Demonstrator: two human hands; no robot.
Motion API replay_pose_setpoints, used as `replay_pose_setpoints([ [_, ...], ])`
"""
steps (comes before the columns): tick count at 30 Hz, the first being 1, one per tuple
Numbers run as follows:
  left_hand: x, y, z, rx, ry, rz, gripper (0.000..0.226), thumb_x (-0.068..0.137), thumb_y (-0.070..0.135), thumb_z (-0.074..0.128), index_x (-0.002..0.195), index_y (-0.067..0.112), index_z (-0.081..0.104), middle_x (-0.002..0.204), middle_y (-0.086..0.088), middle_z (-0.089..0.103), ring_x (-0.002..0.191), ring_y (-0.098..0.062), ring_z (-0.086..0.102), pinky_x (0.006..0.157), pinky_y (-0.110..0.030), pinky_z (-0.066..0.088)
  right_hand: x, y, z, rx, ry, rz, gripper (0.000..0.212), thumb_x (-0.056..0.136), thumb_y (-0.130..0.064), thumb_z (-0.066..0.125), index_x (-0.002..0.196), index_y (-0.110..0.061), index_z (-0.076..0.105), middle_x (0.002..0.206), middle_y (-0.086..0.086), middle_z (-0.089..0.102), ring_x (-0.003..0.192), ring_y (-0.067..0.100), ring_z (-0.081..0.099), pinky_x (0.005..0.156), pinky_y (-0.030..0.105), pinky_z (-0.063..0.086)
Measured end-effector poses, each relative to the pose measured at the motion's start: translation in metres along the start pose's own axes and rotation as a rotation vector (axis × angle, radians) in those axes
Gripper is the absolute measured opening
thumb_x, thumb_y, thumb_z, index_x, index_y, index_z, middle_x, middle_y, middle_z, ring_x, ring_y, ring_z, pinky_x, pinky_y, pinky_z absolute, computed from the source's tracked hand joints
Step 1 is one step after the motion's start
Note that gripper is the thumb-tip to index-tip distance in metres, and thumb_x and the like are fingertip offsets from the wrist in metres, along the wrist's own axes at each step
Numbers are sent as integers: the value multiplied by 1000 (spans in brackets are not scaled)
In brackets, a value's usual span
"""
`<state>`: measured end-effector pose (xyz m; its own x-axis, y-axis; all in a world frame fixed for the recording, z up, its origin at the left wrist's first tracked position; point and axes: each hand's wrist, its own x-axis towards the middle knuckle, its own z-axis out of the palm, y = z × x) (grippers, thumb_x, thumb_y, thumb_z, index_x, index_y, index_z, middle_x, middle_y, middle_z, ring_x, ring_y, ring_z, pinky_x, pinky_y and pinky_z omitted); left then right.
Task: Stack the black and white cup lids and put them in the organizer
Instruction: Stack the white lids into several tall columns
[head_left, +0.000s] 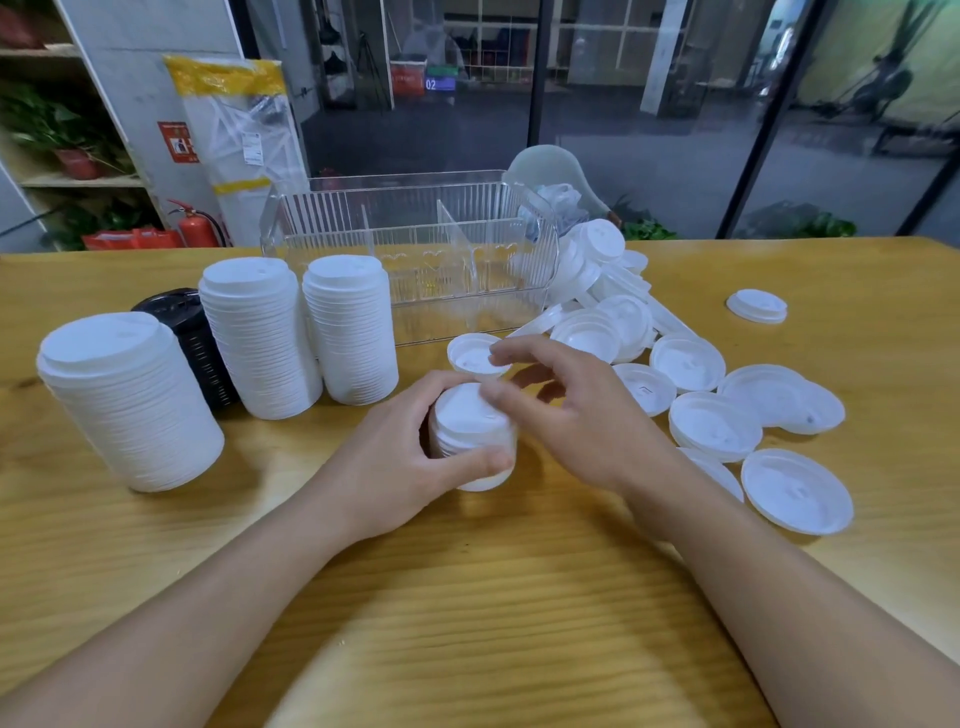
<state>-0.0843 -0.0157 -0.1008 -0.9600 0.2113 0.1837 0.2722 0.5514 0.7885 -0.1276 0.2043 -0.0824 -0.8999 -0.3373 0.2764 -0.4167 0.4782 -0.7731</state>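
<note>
Left hand grips a short stack of white lids at table centre: fingers curled round its far side, thumb across the near side. The stack stands on the table.

Right hand hovers over the stack top, fingers loosely bent and spread, holding nothing that I can see. Fingertips are blurred, so I cannot tell whether they touch the top lid. Just behind the fingers lies a single lid, hollow side up.

Three tall white stacks stand on the left: a big one nearest the left edge, then two more side by side. The third stands just in front of the organizer's left end. A black stack stands behind, between the big one and the second, partly hidden.

Organizer is clear ribbed plastic with dividers, at the back centre of the table. No lids visible in its compartments.

Loose lids are scattered right of the hands, some overlapping, most hollow side up. A pile of lids leans against the organizer's right end. One lid lies by itself well to the right, top side up.

Behind the table: a red extinguisher on the floor at left and a wrapped package leaning on the wall.
</note>
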Motion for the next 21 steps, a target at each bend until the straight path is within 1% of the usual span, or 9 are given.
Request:
replay_pose_setpoints([
  [2,1,-3,0,11,4,-14,62,86,60,88,139,47,59,130,24,72,120,0,68,102,-36,56,7,8,0,32,35,39,26,109,-46,60,127,-31,72,117,-23,73,105,1,69,88,30,54],
  [4,2,-6,0,26,8,-25,57,89,59,85,137,51,56,129,25,70,119,1,66,100,-34,55,13,19,2,-30,15,63,22,113,-32,54,129,-33,69,124,-19,71,108,7,68,96,37,56],
  [7,2,-8,1,38,4,-55,55,93,56,81,138,54,50,127,25,68,116,6,64,95,-28,51,20,25,6,-129,-77,95,38,109,-11,48,136,-35,61,132,-11,66,113,11,65,104,41,54],
  [9,2,-8,1,40,-13,-71,55,94,56,79,139,55,47,128,26,67,114,7,64,93,-25,48,22,22,10,-162,-147,112,47,108,-6,44,147,-30,54,145,-10,62,127,8,60,114,37,49],
  [11,2,-7,1,34,-36,-80,55,95,59,77,139,56,45,129,27,66,116,8,63,95,-26,49,24,20,14,-220,-176,86,50,108,-8,46,155,-27,48,151,-8,61,135,11,57,118,38,46],
  [12,2,-8,0,32,-46,-81,55,95,62,76,139,56,44,131,27,66,118,8,63,99,-28,50,24,20,16,-248,-172,68,50,108,-10,49,156,-26,47,146,-7,63,132,12,58,116,38,47],
  [17,1,-9,-2,46,-75,-87,63,90,74,73,142,55,41,134,26,64,120,7,62,101,-32,52,22,23,13,-389,-92,-10,41,101,-25,72,140,-22,61,111,-8,65,101,11,61,94,38,56],
  [19,0,-5,-1,40,-72,-70,59,91,68,77,139,54,45,131,26,66,119,4,63,98,-30,52,19,23,9,-439,-54,-23,31,100,-30,74,129,-22,67,105,-8,65,93,12,60,88,41,56],
  [21,-1,-3,-1,30,-67,-40,55,90,60,83,135,50,53,129,23,67,119,0,65,96,-31,53,17,23,4,-434,-4,-12,30,102,-34,72,130,-25,67,101,-11,66,87,10,60,85,40,57],
])
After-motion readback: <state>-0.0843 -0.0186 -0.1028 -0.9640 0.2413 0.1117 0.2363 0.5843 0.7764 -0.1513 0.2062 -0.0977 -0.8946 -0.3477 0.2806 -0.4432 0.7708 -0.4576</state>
